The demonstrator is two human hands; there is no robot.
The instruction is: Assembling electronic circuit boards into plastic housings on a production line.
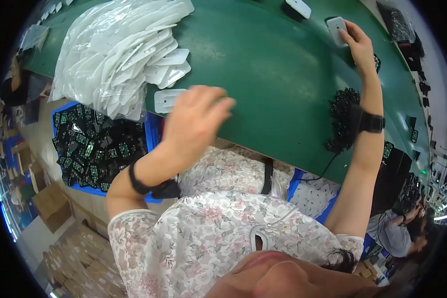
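Note:
My left hand [196,116] hovers over the near edge of the green table, blurred a little, its fingers loosely bent and apart. No held thing shows in it, though the underside of the palm is hidden. Partly behind its wrist side lies a white plastic cover [163,101]. Far to the right, my right hand [358,45] has its thumb and fingers closed on a white rounded plastic cover [336,31] with small holes, at the table's surface. A pile of small black parts [343,116] lies beside my right forearm.
A clear bag of white plastic covers [109,54] sprawls over the table's left side. Below it stands a blue bin [156,129] of black and green circuit pieces. Another white-topped piece [299,8] sits at the far edge. A cable [330,166] hangs over the near edge.

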